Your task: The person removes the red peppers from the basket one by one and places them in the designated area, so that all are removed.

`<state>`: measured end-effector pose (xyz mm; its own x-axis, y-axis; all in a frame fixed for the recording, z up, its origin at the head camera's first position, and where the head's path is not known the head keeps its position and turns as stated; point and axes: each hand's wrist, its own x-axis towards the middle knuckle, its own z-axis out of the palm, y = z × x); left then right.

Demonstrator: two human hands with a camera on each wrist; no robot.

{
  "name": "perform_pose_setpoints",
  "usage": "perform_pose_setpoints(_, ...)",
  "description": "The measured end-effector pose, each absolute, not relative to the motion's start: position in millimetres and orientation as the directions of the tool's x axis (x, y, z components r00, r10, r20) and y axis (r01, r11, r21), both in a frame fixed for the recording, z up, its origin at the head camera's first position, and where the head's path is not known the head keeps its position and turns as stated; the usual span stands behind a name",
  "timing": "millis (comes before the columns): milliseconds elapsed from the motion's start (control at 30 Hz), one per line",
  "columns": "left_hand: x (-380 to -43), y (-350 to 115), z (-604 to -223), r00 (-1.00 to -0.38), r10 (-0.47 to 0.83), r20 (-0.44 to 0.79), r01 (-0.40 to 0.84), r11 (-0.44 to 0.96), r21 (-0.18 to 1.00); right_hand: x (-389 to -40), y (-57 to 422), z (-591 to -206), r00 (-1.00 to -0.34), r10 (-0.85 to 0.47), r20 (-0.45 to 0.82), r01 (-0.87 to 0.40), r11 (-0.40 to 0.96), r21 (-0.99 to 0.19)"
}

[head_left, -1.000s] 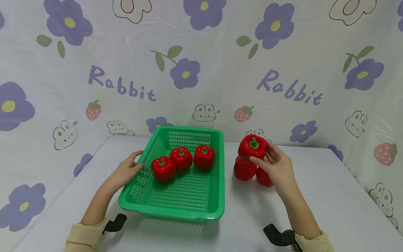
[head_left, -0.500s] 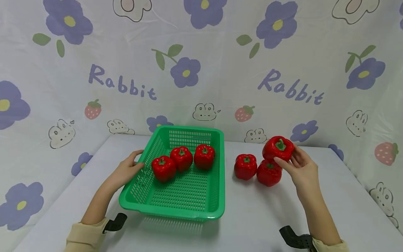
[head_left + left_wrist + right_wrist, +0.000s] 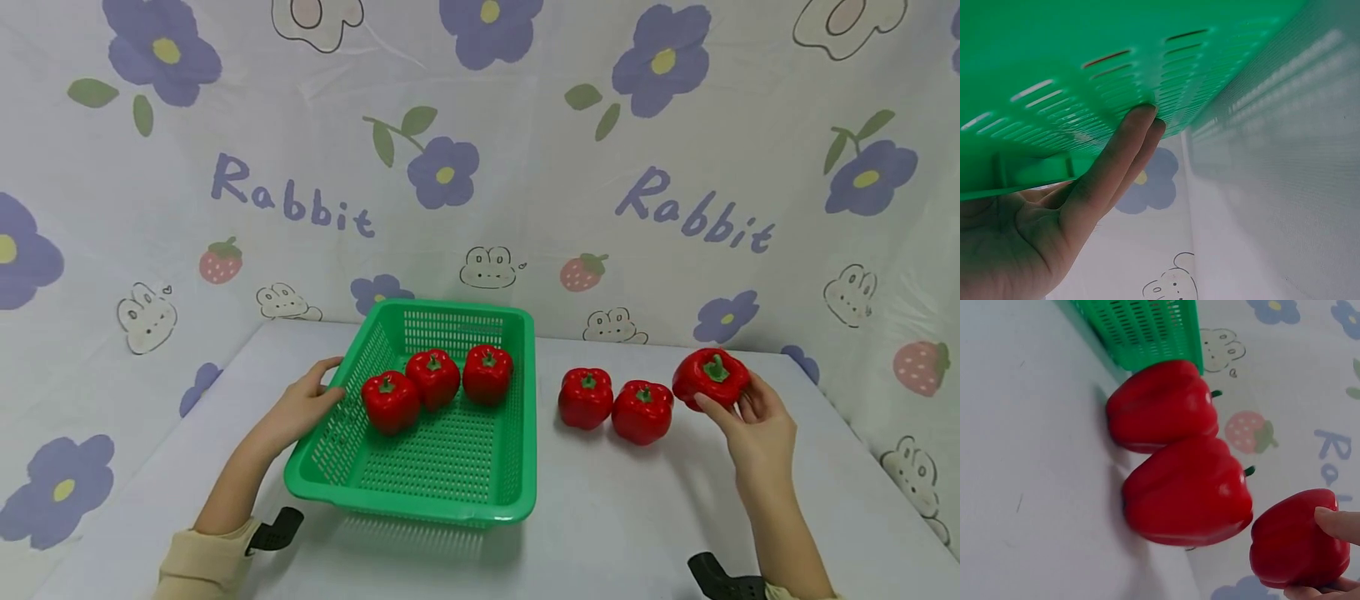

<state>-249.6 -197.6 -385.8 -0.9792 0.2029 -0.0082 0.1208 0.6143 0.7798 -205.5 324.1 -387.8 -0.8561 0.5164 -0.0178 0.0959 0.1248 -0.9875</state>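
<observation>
White cloth covers the table (image 3: 585,533), where two arms with rolled sleeves (image 3: 201,558) reach in from the near edge. At the left, the left hand (image 3: 303,406) lies against the basket's left side, its fingers nearly straight along the outer wall. At the right, the right hand (image 3: 761,437) holds a red pepper (image 3: 693,385) raised off the table, thumb on one side and fingers on the other, its stem axis tilted with the stem end facing the near side.

That pepper is just right of two upright ones, the right pepper (image 3: 642,417) and the left pepper (image 3: 585,402); whether these two touch, I cannot tell. Both sit between the right hand and the green basket (image 3: 420,507), which contains three peppers (image 3: 432,382) towards its far half. Farthest back hangs a flowered backdrop (image 3: 536,225).
</observation>
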Motion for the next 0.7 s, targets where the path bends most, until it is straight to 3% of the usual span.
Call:
perform_pose_setpoints(300, -250, -198, -387, -0.979, 0.203, -0.008, 0.123, 0.621, 0.774, -210, 341, -417, -0.838, 0.539, -0.085, 0.162, 0.098, -0.982)
perform_pose_setpoints(700, -251, -199, -387, -0.98, 0.197, -0.009, 0.117, 0.622, 0.774, -244, 384, -482, -0.833, 0.529, -0.161, 0.235, 0.075, -0.969)
